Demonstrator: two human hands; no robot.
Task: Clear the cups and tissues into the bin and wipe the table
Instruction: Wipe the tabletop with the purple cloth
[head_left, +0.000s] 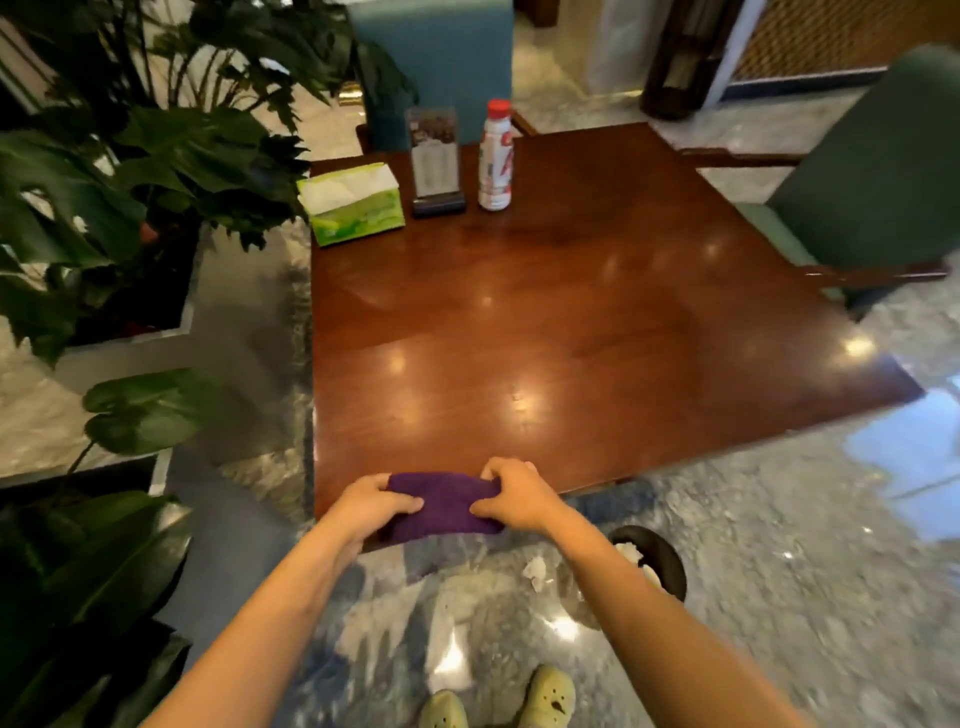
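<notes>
Cloth (441, 506) is gripped at the counter (571, 312) edge, left hand (371, 506) and right hand (511, 496) fingers clamped on it.

A plain deep purple cloth (442, 506) lies on the glossy reddish-brown table (571, 322). The tissue box (353, 205) is lime green with white tissue on top. The bottle (495, 156) is white with red markings and a red cap. 2 pale yellow-green shoes (549, 699) stand on grey marbled floor (779, 571)
</notes>
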